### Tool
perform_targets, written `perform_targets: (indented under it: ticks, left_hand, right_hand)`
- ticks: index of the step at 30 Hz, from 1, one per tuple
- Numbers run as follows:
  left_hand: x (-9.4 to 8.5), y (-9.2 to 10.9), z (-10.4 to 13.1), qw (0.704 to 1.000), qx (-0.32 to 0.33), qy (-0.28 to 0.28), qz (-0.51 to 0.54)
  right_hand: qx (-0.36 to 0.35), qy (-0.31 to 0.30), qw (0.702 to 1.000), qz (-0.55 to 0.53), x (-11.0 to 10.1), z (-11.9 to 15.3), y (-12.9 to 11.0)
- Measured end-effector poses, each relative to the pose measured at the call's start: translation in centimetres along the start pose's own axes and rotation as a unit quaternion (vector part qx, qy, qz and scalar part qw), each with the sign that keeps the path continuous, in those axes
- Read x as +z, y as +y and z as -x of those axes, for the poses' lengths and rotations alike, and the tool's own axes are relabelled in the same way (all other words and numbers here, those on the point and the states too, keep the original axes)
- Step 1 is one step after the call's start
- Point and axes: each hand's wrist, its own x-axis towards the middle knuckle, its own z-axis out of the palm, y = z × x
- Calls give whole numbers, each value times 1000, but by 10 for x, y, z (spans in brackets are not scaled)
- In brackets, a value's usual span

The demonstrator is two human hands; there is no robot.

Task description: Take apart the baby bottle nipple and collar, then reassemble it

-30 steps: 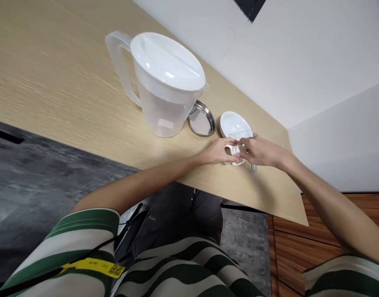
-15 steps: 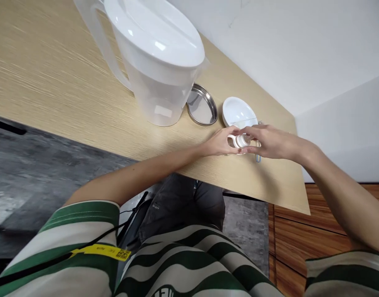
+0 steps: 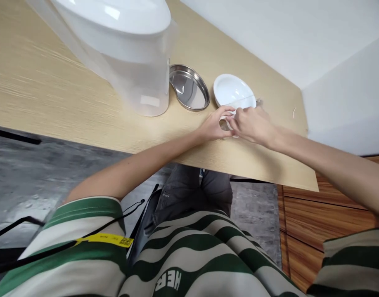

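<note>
My left hand (image 3: 214,125) and my right hand (image 3: 253,125) meet over the wooden table (image 3: 68,103), fingers pinched together around a small white object (image 3: 224,123) that is mostly hidden between them. Just behind the hands lies a white dish (image 3: 231,90). To the left of that dish rests a round steel dish (image 3: 188,87). A large translucent plastic pitcher (image 3: 127,62) with a white lid stands further left, partly cut off by the top edge.
The table's front edge runs just below my hands, with a grey floor and my dark trousers under it. A white wall closes the far side. Wooden panelling (image 3: 307,218) shows at the lower right.
The view has shifted closer and lower, so the pitcher now fills the top left. My hands stay together on the small white object, now nearer the white dish and covering it more.
</note>
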Motion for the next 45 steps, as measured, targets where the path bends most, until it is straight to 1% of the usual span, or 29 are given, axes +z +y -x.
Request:
perform_targets:
  ticks: [2,3,5,7,9,10,13,17,18,20,22,23,24,25,26,27,29,30,32,33,35,38,42,45]
  left_hand:
    - [-1,2,0,1000,-17,2,-8]
    - [-3,3,0,1000,-30,-2,-8]
    - [-5,7,0,999,-45,-15,0]
    - [-6,9,-1,999,-38,-25,8]
    - [-7,10,-1,999,-24,-31,16]
    - [-7,10,-2,999,-21,-34,22]
    - [-5,4,-3,998,-25,-40,38]
    - [-2,-3,-3,997,-32,-49,42]
    - [-2,-3,-3,997,-32,-51,42]
    - [-3,-1,-1,998,-31,-48,38]
    - [-6,4,1,998,-37,-40,26]
    - [-7,6,2,998,-44,-35,17]
    - [-9,8,3,998,-53,-31,9]
    - [-10,10,4,997,-64,-29,7]
    - [-12,12,5,997,-72,-37,9]
    - [-14,13,6,996,-75,-44,11]
    - [-16,15,8,996,-75,-57,7]
    - [-17,16,8,995,-74,-60,0]
    - [-18,19,9,995,-78,-66,-15]
    - [-18,21,9,994,-83,-68,-20]
    - [-18,25,7,992,-99,-70,-15]
    - [-19,30,4,985,-150,-68,54]
    - [-25,29,-2,947,-244,-61,198]
    - [-31,29,-5,921,-267,-56,279]
  right_hand:
    - [40,9,999,16,-2,-5,0]
    - [46,2,999,13,-4,-6,2]
    - [8,-38,999,-18,-10,-6,9]
    - [-44,-67,996,-37,-15,-2,18]
    - [-69,-68,994,-42,-16,1,24]
    - [-69,-64,995,-45,-15,2,26]
    - [-29,-52,996,-59,-8,1,23]
    - [71,-30,994,-83,-1,-3,6]
    - [90,-33,991,-95,-1,-5,2]
    - [110,-62,985,-122,-7,-11,1]
    - [86,-97,980,-152,-20,-17,12]
    - [64,-100,978,-169,-28,-20,23]
    - [41,-84,978,-188,-35,-21,36]
    - [27,-50,976,-209,-41,-22,50]
    - [33,-5,973,-230,-44,-23,64]
    - [53,35,966,-249,-44,-24,77]
    - [121,88,952,-268,-35,-28,96]
    - [154,99,947,-265,-27,-32,102]
    - [196,125,947,-223,-7,-42,108]
    - [194,136,949,-209,2,-48,109]
    - [171,137,952,-215,18,-59,107]
    - [153,101,953,-241,32,-71,99]
    - [156,58,964,-208,43,-80,86]
    - [150,51,968,-195,51,-87,79]
